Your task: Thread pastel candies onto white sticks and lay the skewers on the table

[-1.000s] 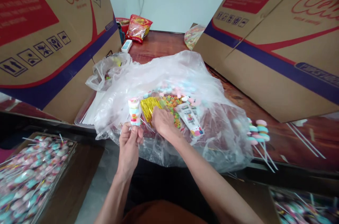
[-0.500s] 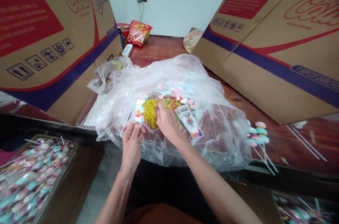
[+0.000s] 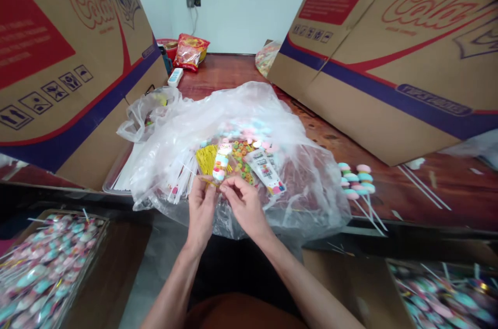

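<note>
Upright between my hands is a bagged marshmallow lollipop point(image 3: 221, 160) in pink, yellow and blue layers. My left hand point(image 3: 201, 209) is closed at its lower end. A thin yellow twist tie point(image 3: 211, 182) runs across the neck of the bag, and my right hand point(image 3: 246, 208) pinches there from the other side. Just behind lies a bundle of yellow twist ties point(image 3: 205, 156). Ring-shaped coloured candies point(image 3: 240, 149) and printed clear wrappers point(image 3: 266, 172) are to the right; white sticks point(image 3: 181, 183) lie left of the hands.
A large clear plastic sheet point(image 3: 307, 183) covers the middle of the table. Cardboard cartons point(image 3: 350, 85) stand on both sides. Several marshmallow lollipops point(image 3: 364, 178) lie at the right. Boxes of wrapped lollipops point(image 3: 50, 261) sit low at the left and right.
My right hand has left the twist-tie bundle and come to the base of the lollipop with a yellow tie. The lollipop has shifted right, in front of the bundle. The view has turned slightly.
</note>
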`<state>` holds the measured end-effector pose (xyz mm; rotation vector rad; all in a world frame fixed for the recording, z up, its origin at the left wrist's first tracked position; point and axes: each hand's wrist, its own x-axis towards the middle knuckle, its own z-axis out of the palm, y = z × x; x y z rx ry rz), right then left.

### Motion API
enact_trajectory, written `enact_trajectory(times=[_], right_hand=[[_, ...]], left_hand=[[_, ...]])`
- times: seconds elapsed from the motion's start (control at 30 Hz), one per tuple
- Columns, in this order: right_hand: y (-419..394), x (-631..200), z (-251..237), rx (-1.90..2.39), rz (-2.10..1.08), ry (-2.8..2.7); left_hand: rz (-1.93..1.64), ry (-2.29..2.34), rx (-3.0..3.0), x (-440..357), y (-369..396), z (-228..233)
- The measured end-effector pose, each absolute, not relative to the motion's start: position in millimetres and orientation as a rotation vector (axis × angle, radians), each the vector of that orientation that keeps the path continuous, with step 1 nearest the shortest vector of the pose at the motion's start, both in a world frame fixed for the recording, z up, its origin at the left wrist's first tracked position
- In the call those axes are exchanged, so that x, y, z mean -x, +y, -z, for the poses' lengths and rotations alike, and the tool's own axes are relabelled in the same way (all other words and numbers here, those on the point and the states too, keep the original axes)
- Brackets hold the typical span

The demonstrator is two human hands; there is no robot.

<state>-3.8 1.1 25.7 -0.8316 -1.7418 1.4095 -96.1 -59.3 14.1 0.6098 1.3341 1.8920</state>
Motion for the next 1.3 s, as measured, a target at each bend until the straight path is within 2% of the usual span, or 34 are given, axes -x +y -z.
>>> enact_trajectory(times=[0.37, 0.5, 0.63, 0.77, 0.9, 1.0, 1.07, 1.17, 1.3], right_hand=[[-4.3, -24.5, -18.1, 0.955, -1.338, -1.52], [-7.0, -36.0, -10.6, 0.935, -1.401, -1.456], [-5.4, -52.4, -12.1, 0.843, -1.544, -1.369], [-0.1, -74.7, -27.8, 0.676, -1.551, -1.53], [4.1, -90.5, -32.2, 0.714, -1.314, -1.739], [2.9, -95.3, -23.1, 0.874, -1.061, -1.803], [1.0, -97.2, -16.7, 0.975, -1.004, -1.774], [-0.8, -101.2, -12.1, 1.046, -1.166, -1.63], [-3.5, -110.2, -10.7, 1.071, -1.457, -1.398]], left_hand=[[-1.824, 1.356, -0.746, 68.0, -49.4, -12.3], [-1.786, 1.219, -0.633, 54.6, -44.5, -20.1], [-1.586, 1.018, -0.418, 50.9, -43.8, -34.8], [-1.292, 0.838, -0.289, 54.3, -43.9, -49.8], [-1.217, 0.906, -0.408, 44.7, -41.3, -52.2], [-1.417, 1.159, -0.67, 29.7, -40.2, -41.2], [-1.507, 1.335, -0.888, 21.4, -40.3, -30.6], [-1.475, 1.42, -1.057, 14.4, -40.0, -18.0], [-1.422, 1.239, -0.763, 10.8, -33.8, -15.5]])
